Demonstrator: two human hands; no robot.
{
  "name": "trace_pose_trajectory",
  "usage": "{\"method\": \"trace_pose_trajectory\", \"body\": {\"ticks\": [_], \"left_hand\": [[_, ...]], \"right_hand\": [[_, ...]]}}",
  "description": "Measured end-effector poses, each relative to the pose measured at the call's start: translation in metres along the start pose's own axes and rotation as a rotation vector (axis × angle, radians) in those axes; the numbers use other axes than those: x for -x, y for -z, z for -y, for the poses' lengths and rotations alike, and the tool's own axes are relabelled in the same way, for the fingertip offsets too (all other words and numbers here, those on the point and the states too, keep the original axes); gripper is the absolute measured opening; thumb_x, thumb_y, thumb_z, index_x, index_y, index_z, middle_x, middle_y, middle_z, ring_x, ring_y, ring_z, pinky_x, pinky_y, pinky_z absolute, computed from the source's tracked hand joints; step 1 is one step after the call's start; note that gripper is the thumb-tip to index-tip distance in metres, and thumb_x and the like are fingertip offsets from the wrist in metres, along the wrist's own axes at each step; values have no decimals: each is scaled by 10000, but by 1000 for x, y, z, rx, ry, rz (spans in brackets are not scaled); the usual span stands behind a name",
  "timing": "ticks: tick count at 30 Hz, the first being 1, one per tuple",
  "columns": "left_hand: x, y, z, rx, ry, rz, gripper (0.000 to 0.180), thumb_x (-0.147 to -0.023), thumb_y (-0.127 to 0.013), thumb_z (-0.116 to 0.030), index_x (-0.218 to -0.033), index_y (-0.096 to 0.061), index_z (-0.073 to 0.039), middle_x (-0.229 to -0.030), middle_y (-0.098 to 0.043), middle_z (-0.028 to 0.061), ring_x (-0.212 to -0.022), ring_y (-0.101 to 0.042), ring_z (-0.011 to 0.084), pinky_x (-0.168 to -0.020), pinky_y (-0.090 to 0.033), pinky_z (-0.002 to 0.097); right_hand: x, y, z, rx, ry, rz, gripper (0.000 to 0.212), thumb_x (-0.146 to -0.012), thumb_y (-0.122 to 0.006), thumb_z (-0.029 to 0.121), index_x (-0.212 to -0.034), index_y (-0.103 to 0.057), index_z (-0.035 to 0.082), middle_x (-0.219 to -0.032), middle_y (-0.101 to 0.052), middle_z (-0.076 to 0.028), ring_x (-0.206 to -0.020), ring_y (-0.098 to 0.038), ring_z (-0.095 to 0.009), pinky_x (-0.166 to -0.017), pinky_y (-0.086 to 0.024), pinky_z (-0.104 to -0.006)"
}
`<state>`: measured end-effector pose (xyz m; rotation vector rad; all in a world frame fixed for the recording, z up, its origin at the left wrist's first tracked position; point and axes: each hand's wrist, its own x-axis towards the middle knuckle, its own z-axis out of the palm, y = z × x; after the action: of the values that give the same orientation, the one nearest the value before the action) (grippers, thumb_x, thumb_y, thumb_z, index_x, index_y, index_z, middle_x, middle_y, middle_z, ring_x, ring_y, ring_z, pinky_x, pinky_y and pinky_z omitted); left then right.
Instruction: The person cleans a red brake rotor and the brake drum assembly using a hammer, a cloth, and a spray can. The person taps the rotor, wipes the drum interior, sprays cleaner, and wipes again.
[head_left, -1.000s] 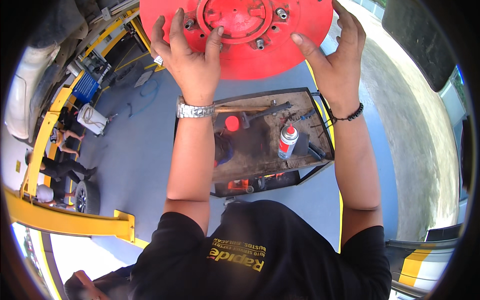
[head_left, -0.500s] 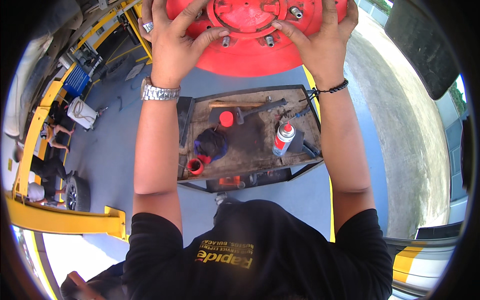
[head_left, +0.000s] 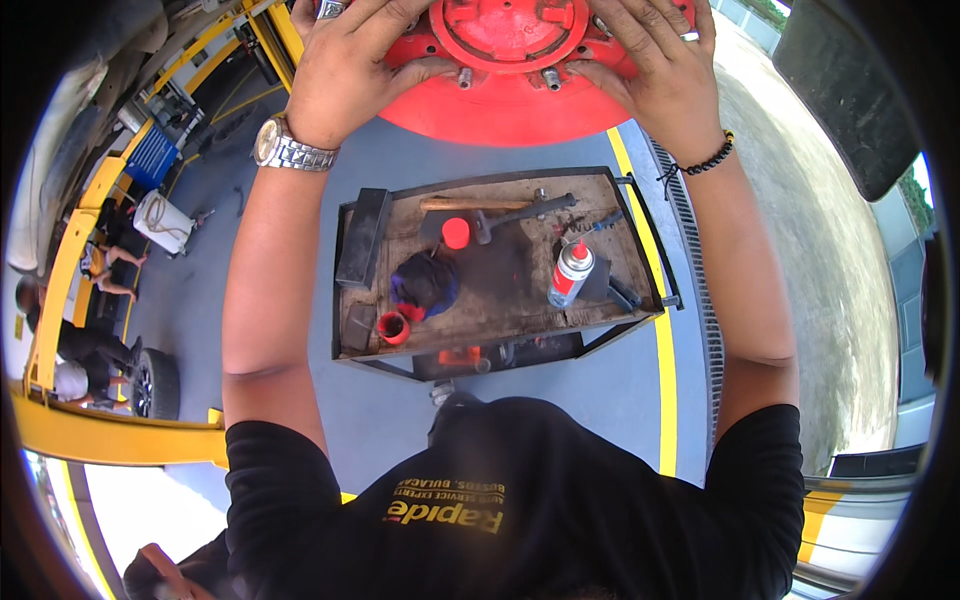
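A round red brake drum (head_left: 490, 115) with metal wheel studs (head_left: 551, 78) hangs at the top edge, its upper part cut off by the frame. My left hand (head_left: 345, 75) lies along its left side, thumb stretched inward near a lower stud and fingers up over the face. On the other side my right hand (head_left: 665, 85) rests across the drum, its fingers spread over the face and thumb pointing toward another stud. Both hands are in contact with the drum; some fingertips run out of view.
Below my arms stands a tool cart (head_left: 400, 185) holding a hammer (head_left: 520, 218), a spray can (head_left: 570, 275), a red cap (head_left: 455, 234), a dark cloth (head_left: 425, 285) and a black box (head_left: 362, 238). Yellow lift posts (head_left: 75, 280), other people and a tyre (head_left: 157, 384) are at left.
Both elbows and wrists have moved outward. My right fingers have come further over the drum's face. The drum appears slightly shifted, and more of the cart's left and right ends shows.
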<state>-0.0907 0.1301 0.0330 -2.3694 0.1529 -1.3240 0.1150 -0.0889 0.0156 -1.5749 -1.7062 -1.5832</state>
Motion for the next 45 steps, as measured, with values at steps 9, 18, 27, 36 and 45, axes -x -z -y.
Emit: {"method": "trace_pose_trajectory", "body": {"ticks": [9, 18, 27, 36, 45], "left_hand": [[3, -12, 2, 7, -7, -98, 654, -666, -840, -382, -1255, -645, -178, -1330, -627, 60, -1391, -433, 308, -1182, -128, 497], [7, -19, 11, 54, -58, -157, 673, -670, -842, -366, -1276, -631, -162, -1324, -631, 66, -1374, -456, 326, -1172, -150, 515], [8, -28, 10, 107, -15, -251, 711, -566, -863, -346, -1239, -648, -260, -1306, -641, -79, -1346, -484, 250, -1168, -184, 476], [16, -38, 18, 191, -89, -332, 668, -618, -836, -354, -1246, -629, -257, -1296, -653, -52, -1353, -470, 291, -1179, -158, 496], [21, -40, 16, 128, -113, -352, 513, -659, -814, -390, -1147, -688, -292, -1277, -656, -81, -1349, -462, 299, -1167, -207, 527]], "right_hand": [[8, -30, -10, -122, 39, -217, 774, -727, -786, 450, -1382, -494, 157, -1324, -603, -79, -1276, -536, -279, -1166, -193, -604], [6, -25, -5, -69, 20, -112, 719, -729, -780, 442, -1336, -535, 145, -1318, -608, -71, -1268, -541, -285, -1166, -189, -608], [7, -36, -10, -89, 80, -267, 756, -663, -838, 404, -1338, -542, 240, -1314, -613, -16, -1243, -544, -266, -1135, -275, -529], [13, -43, -7, -158, 58, -365, 563, -671, -814, 405, -1197, -625, 328, -1261, -651, 57, -1227, -553, -225, -1162, -236, -554], [19, -44, -8, -104, 90, -370, 485, -789, -729, 412, -1239, -551, 372, -1255, -661, 50, -1221, -558, -236, -1161, -248, -516]]}}
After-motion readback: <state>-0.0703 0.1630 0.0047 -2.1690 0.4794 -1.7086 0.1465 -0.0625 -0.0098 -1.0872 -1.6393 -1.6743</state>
